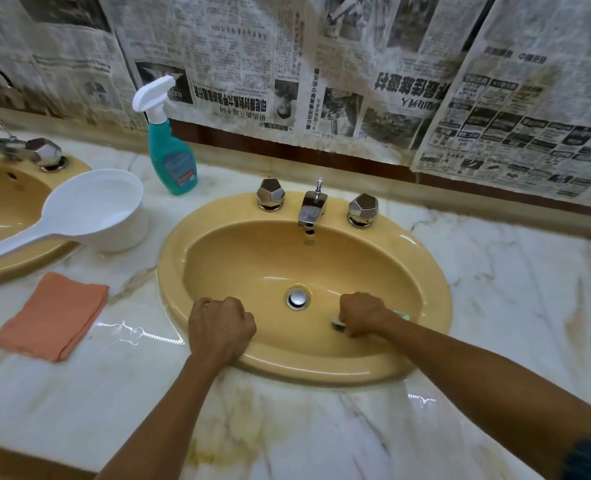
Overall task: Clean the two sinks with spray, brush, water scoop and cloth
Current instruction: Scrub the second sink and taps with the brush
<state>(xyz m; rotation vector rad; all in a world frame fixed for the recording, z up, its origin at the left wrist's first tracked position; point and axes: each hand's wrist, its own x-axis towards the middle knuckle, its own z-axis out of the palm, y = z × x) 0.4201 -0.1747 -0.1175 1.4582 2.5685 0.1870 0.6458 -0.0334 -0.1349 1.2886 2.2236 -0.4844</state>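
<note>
The marble counter [321,427] carries two yellow basins. In the right sink [252,258] both forearms reach in from the near edge. The left sink [6,202] shows only partly at the left border, and the white water scoop [89,209] stands between the basins, its handle lying over the left one. The teal spray bottle [171,147] stands upright at the far wall. The orange cloth [51,317] lies folded near the scoop. The left hand [219,327] is a closed fist holding nothing, resting on the near rim. The right hand [365,318] grips the brush [339,323], fingers curled round it, inside the bowl just right of the drain [298,298].
</note>
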